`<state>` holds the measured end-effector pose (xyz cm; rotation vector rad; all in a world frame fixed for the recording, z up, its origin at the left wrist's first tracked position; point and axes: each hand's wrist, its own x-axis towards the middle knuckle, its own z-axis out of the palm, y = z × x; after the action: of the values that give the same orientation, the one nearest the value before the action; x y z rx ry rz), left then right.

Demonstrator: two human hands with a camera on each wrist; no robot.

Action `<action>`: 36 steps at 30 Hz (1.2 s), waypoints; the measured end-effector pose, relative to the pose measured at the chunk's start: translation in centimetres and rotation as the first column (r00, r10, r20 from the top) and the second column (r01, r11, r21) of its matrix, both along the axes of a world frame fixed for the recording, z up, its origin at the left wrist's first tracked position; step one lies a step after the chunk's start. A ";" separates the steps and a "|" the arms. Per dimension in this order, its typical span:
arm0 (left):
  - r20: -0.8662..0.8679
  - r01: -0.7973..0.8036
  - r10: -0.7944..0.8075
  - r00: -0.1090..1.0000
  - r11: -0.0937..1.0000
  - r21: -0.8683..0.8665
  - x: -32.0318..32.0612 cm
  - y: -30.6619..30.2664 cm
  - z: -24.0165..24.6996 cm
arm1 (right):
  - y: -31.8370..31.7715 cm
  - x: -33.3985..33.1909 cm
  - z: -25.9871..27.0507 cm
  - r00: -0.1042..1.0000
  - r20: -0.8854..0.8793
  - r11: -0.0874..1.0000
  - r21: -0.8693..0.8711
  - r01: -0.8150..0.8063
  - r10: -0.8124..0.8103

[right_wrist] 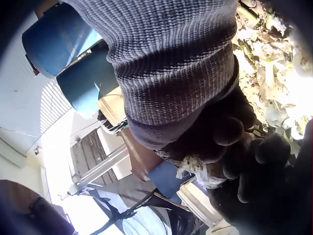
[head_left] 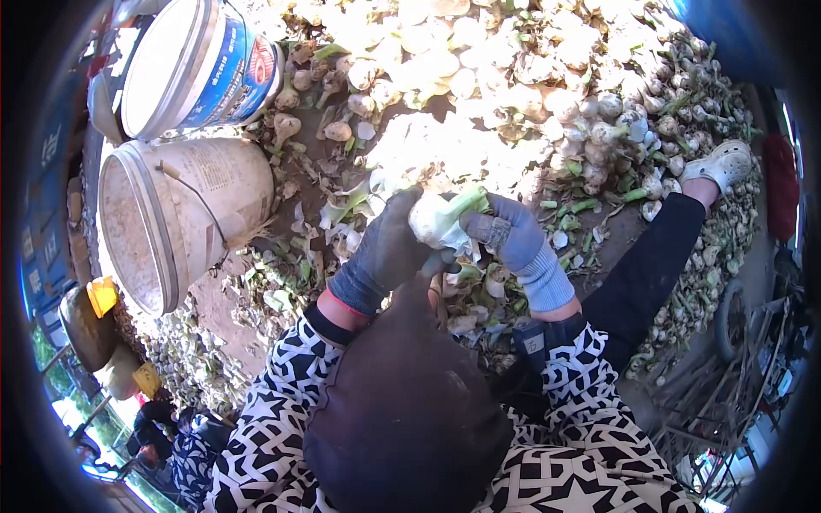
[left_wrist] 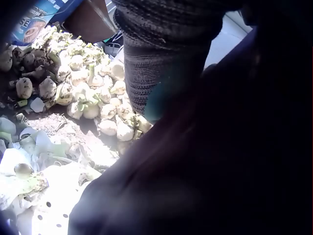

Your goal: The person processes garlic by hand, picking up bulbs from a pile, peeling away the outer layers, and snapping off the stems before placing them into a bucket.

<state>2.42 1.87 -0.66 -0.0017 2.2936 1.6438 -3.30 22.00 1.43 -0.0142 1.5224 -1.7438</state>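
Both hands wear grey work gloves and meet at a white garlic bulb (head_left: 430, 221) with a short green stem (head_left: 468, 201), in the middle of the head view. The left hand (head_left: 386, 244) grips the bulb from the left. From the other side, the right hand (head_left: 515, 232) pinches it near the stem and the loose white skin. Whitish, papery skin and roots (right_wrist: 198, 172) show between the gloved fingers in the right wrist view. In the left wrist view, the glove's dark knitted cuff (left_wrist: 151, 63) and deep shadow hide the fingers and the bulb.
Beyond the hands lies a large sunlit heap of garlic bulbs (head_left: 599, 128). Two white buckets stand at the left, one with a blue label (head_left: 227, 73), the other tipped with a wire handle (head_left: 201, 201). Peelings and cut stems (head_left: 286, 274) litter the ground. A shoe (head_left: 720, 167) rests at right.
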 end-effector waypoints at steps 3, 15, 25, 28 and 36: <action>-0.060 0.025 -0.021 0.998 0.998 0.064 -1.2 -0.3 1.8 | -0.9 1.2 0.6 0.984 0.176 0.978 -0.201 0.048 -0.012; 0.261 -0.356 0.267 0.928 0.845 0.400 -1.8 0.7 3.9 | -1.4 2.9 -2.8 0.663 0.703 0.498 -0.684 0.533 0.256; -0.593 0.073 0.032 0.804 0.986 0.152 -2.5 -0.4 2.7 | -2.7 3.3 -0.7 0.647 0.707 0.052 -0.685 0.726 0.285; -0.140 0.033 0.049 0.989 0.846 0.532 -2.4 -0.1 2.8 | -0.1 3.8 -0.6 0.642 0.752 0.211 -0.658 0.723 0.149; 0.330 -0.320 0.060 0.942 -0.142 0.937 -3.3 0.3 3.9 | 3.1 3.6 5.1 0.876 0.461 0.671 -0.696 0.256 0.143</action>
<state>-0.90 2.17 3.23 -0.1488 0.2401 2.9483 0.28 25.10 6.53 0.0544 0.3708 -2.1124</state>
